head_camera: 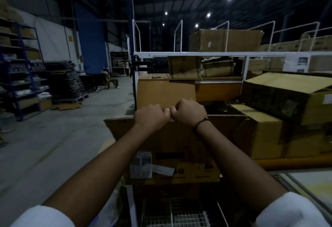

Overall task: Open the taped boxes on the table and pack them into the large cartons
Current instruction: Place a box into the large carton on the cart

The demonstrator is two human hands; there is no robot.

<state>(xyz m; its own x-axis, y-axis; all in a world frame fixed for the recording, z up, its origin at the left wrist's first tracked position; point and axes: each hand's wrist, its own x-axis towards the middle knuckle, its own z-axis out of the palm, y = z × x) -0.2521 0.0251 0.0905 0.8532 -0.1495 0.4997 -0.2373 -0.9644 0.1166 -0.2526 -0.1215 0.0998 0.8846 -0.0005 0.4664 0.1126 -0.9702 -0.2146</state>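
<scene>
A large brown carton [179, 144] stands in front of me with labels and dark print on its near face. Both hands grip its far top edge side by side, thumbs almost touching. My left hand [151, 116] is curled over the edge on the left; my right hand [188, 112], with a dark band at the wrist, is curled over it on the right. Behind the edge stands another tall brown box [165, 93]. What lies under the fingers, tape or flap, is hidden.
Cartons [265, 133] and a tilted open box [291, 93] are stacked at the right. A white metal rack [197, 53] behind carries more boxes. Wire mesh [179, 214] lies below the carton. Left: bare concrete floor [53, 137], blue shelving [23, 75], a seated person [109, 80] far off.
</scene>
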